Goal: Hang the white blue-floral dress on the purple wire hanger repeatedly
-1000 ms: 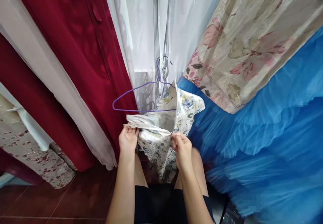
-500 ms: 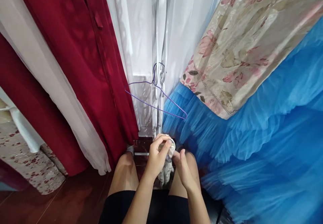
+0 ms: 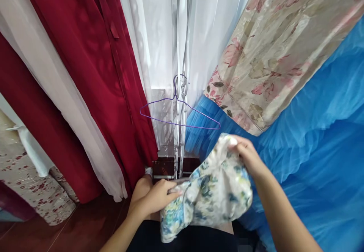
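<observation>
Stretched between my two hands is a white cloth garment (image 3: pixel 212 191) with blue, green and yellow flowers; what kind of garment it is does not show. My left hand (image 3: pixel 160 197) pinches its left side, thumb over the cloth. At the upper right corner, my right hand (image 3: pixel 246 151) grips it, slightly blurred. The lower part of the cloth hangs over my lap. Beyond it, a purple wire hanger (image 3: pixel 179 123) hangs bare from a silver metal stand (image 3: pixel 182 89).
Long red gowns (image 3: pixel 113 93) and a pale one (image 3: pixel 82 130) hang on the left. A floral dress (image 3: pixel 256 70) and ruffled blue tulle (image 3: pixel 321 161) hang close on the right. White curtains (image 3: pixel 159 36) are behind the stand. The floor (image 3: pixel 85 225) is dark red tile.
The garment was bunched small between my hands; now it is spread wide. My right hand moved up and right, my left hand down and left. The hanger has swung round to face me.
</observation>
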`<action>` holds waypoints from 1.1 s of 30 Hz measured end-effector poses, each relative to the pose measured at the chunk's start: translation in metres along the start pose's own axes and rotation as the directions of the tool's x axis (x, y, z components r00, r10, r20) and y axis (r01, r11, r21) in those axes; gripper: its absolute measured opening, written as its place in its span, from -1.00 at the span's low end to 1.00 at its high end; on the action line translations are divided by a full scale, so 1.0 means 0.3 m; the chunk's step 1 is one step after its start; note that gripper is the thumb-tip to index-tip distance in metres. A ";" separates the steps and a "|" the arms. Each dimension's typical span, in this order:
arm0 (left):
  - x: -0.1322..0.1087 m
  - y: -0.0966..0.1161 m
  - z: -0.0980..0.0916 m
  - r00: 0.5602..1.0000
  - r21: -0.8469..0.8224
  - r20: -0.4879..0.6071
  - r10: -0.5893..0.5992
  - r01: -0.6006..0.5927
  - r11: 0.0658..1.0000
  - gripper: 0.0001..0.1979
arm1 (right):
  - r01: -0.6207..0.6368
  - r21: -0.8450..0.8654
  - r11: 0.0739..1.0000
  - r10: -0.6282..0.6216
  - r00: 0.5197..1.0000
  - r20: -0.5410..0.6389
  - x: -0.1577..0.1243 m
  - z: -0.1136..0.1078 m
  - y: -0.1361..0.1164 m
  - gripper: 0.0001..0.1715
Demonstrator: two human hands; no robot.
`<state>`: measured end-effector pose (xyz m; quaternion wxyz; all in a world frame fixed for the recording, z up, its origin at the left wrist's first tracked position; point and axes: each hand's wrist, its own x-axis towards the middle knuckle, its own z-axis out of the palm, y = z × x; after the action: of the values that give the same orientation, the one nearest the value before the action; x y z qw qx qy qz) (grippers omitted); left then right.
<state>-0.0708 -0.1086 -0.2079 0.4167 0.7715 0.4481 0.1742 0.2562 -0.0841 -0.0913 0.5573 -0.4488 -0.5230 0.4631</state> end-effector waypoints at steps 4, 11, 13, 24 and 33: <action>0.028 0.068 -0.145 0.958 0.028 -0.218 0.186 -0.184 0.983 -0.64 | 0.286 -0.143 0.948 -0.298 0.952 -0.074 0.295 -0.068 -0.109 -0.76; 0.031 0.161 -0.377 0.711 0.150 -0.587 0.387 -0.374 0.915 -0.72 | 0.122 -0.094 0.988 -0.096 0.965 0.245 0.584 0.170 -0.098 -0.76; 0.013 0.127 -0.445 0.678 0.193 -0.639 0.365 -0.318 0.928 -0.70 | 0.063 -0.058 0.996 -0.043 0.957 0.288 0.575 0.220 -0.090 -0.73; 0.148 -0.177 -0.826 0.904 0.588 -0.364 0.226 0.035 0.808 -0.67 | -0.101 0.016 0.995 0.084 0.898 0.433 0.508 0.188 -0.155 -0.80; 0.412 0.192 -0.877 0.704 0.304 -0.555 0.443 -0.324 0.896 -0.65 | -0.257 0.024 0.966 0.226 0.889 0.397 0.503 0.157 -0.151 -0.77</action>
<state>-0.1418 0.1082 -0.0191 0.1304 0.7841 0.4012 0.4552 0.2148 0.0577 -0.0191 0.3964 -0.3872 -0.5458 0.6285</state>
